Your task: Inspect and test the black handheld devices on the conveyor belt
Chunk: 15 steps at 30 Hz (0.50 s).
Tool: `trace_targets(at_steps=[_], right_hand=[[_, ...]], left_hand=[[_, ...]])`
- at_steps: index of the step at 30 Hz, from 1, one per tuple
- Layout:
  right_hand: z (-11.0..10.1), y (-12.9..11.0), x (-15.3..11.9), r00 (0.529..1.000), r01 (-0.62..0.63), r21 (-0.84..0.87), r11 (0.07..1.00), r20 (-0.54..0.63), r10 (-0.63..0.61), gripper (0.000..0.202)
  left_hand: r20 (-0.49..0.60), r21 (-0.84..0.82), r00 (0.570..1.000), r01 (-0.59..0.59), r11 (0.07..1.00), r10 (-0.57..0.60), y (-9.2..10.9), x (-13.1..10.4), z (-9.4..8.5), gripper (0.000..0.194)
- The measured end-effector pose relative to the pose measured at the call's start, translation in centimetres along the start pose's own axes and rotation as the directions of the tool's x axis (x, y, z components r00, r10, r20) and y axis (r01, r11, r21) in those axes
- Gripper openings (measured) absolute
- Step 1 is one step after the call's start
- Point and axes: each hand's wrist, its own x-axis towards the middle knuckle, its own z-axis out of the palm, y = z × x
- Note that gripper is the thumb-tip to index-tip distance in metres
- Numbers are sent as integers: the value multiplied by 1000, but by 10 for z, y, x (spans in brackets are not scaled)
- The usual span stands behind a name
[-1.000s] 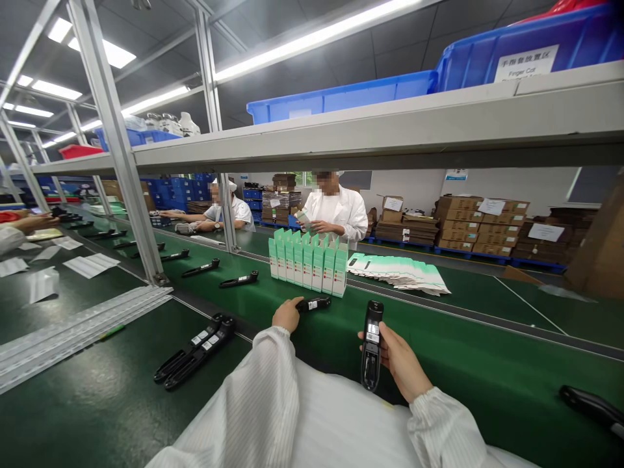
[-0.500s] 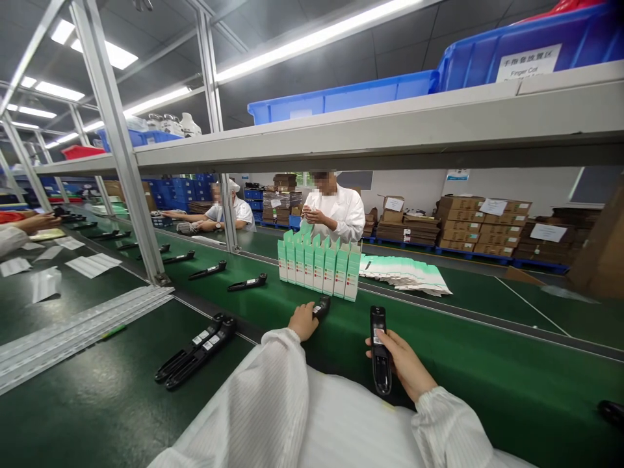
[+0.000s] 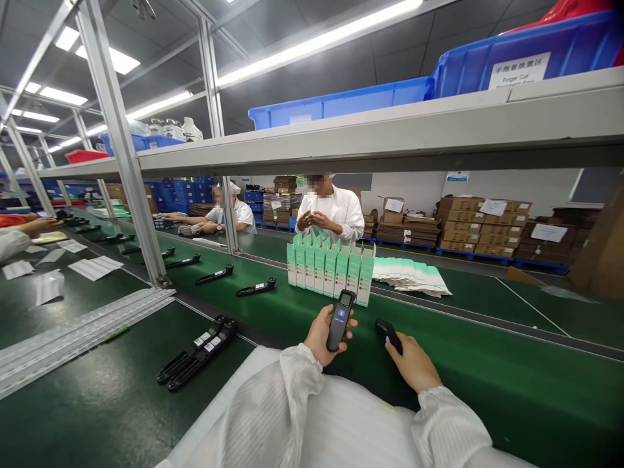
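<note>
My left hand [image 3: 319, 335] holds a black handheld device [image 3: 340, 318] upright, its lit blue screen facing me. To its right, my right hand [image 3: 412, 361] grips a second black device [image 3: 388, 333], tipped low over the green conveyor belt [image 3: 487, 370]. Both of my arms are in white sleeves. Just beyond my hands a row of green-and-white boxes [image 3: 330, 268] stands upright on the belt.
Several more black devices [image 3: 256, 286] lie in a line along the belt to the left, and two lie together [image 3: 197, 351] on the near table. Flat box blanks [image 3: 409, 274] are piled behind the boxes. Two people in white coats work across the belt. A shelf with blue bins hangs overhead.
My left hand has lifted a black device off the belt and turned it upright. My right hand has lowered its device from upright toward the belt. The boxes have drifted right.
</note>
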Motion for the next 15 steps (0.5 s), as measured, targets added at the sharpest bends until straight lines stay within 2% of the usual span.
trace_targets(at_steps=[3, 6, 7, 9, 11, 12, 15], right_hand=[[1, 1, 0, 991, 59, -43, 997, -116, -64, 36], [-4, -9, -4, 950, 198, -23, 980, -243, -198, 36], [-6, -14, -6, 937, 251, 34, 967, -259, -234, 34], [-9, -26, -11, 938, 315, 253, 915, -232, -258, 30], [-9, -39, -17, 971, 240, 536, 809, -117, -210, 33], [-9, -45, -20, 984, 161, 655, 738, -44, -175, 36], [-8, -62, -30, 988, -28, 863, 504, 100, -116, 43]], left_hand=[[7, 56, 999, -39, 998, 38, -6, -4, 10, 37], [-58, 226, 982, -162, 960, 180, -13, -5, 17, 33], [-78, 326, 960, -232, 917, 270, -16, -5, 18, 30], [-59, 548, 875, -373, 748, 480, -20, -5, 20, 32], [37, 698, 785, -463, 546, 618, -25, -6, 21, 39], [90, 731, 758, -491, 474, 646, -27, -8, 21, 42], [196, 751, 748, -530, 393, 634, -32, -14, 27, 45]])
